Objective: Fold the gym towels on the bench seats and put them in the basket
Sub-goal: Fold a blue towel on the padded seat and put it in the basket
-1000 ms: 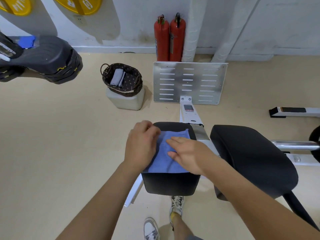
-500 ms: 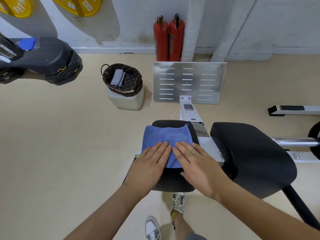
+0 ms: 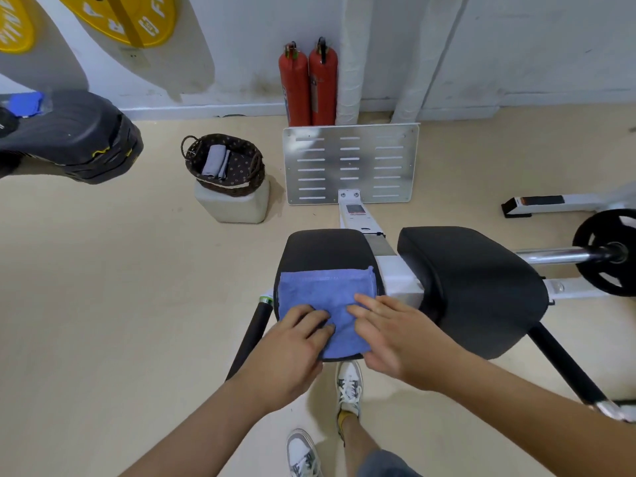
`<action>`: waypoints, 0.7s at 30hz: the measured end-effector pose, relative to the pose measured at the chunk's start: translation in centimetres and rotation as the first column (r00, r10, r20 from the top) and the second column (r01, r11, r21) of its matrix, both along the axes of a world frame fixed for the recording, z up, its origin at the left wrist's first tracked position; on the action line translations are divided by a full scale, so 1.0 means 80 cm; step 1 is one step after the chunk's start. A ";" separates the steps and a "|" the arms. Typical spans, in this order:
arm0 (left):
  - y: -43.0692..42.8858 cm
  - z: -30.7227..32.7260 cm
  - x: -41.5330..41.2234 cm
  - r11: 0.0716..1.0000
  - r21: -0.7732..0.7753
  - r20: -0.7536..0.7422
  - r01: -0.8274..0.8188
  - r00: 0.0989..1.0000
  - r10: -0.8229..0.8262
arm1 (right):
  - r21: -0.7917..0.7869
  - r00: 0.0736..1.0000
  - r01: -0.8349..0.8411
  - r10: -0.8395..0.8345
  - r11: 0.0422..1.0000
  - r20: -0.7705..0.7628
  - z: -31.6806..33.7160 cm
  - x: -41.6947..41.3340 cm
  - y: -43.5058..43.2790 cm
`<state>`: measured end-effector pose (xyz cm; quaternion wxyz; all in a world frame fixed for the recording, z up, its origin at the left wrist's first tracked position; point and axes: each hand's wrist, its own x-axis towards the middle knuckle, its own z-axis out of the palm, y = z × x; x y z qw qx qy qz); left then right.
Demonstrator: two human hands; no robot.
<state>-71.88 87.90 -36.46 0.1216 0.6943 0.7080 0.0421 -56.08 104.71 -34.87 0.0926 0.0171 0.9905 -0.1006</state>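
Note:
A blue towel [image 3: 327,290], folded into a rough square, lies on the near part of a small black bench seat [image 3: 327,249]. My left hand [image 3: 292,342] rests flat on the towel's near left corner, fingers pointing right. My right hand [image 3: 395,335] lies flat on its near right edge, fingers pointing left. Neither hand grips the cloth. A dark woven basket [image 3: 247,182] stands on a pale block at the back left, with a folded grey towel [image 3: 215,161] inside it. Another blue towel [image 3: 25,103] lies on a black pad at the far left.
A larger black seat pad [image 3: 475,287] sits just right of the small one. A metal footplate [image 3: 351,163] and two red fire extinguishers [image 3: 308,86] stand behind. A barbell with a black plate [image 3: 605,253] is at the right. My feet [image 3: 347,387] stand below the seat.
Both hands slid over the towel toward me and flattened it. The towel now lies nearer the seat's front edge, and the view has moved closer.

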 end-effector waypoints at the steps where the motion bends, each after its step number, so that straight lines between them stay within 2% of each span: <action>1: -0.002 0.000 0.001 0.999 -0.010 0.007 -0.033 0.999 0.033 | 0.002 1.000 0.012 -0.012 1.000 -0.001 -0.003 0.001 -0.003; 5: -0.003 0.009 0.001 0.994 -0.042 0.071 -0.097 0.992 0.100 | -0.001 0.996 0.086 -0.086 0.996 -0.004 -0.005 0.008 -0.004; 7: 0.003 0.017 -0.006 0.995 -0.077 0.087 -0.070 0.993 0.077 | -0.107 0.983 0.178 -0.181 0.978 -0.021 -0.005 0.014 -0.003; 9: 0.016 0.031 -0.014 0.988 -0.139 0.174 -0.067 0.981 0.091 | -0.346 0.926 0.360 -0.377 0.866 0.020 -0.004 0.016 -0.001; 11: 0.032 0.047 -0.022 0.963 -0.245 0.295 -0.114 0.937 0.186 | -0.536 0.835 0.521 -0.525 0.664 0.161 0.001 0.013 -0.002; 12: 0.040 0.053 -0.027 0.944 -0.305 0.307 -0.124 0.926 0.221 | -0.596 0.805 0.557 -0.554 0.579 0.213 0.002 0.010 -0.004; 14: 0.054 0.060 -0.036 0.905 -0.402 0.317 -0.137 0.907 0.278 | -0.665 0.761 0.582 -0.600 0.467 0.245 0.003 0.005 -0.006; 18: 0.070 0.068 -0.048 0.866 -0.456 0.400 -0.206 0.822 0.406 | -0.702 0.693 0.623 -0.661 0.346 0.289 0.001 -0.005 -0.006; 21: 0.058 0.066 -0.046 0.895 -0.387 0.371 -0.221 0.851 0.371 | -0.699 0.668 0.632 -0.692 0.335 0.273 -0.002 -0.011 -0.005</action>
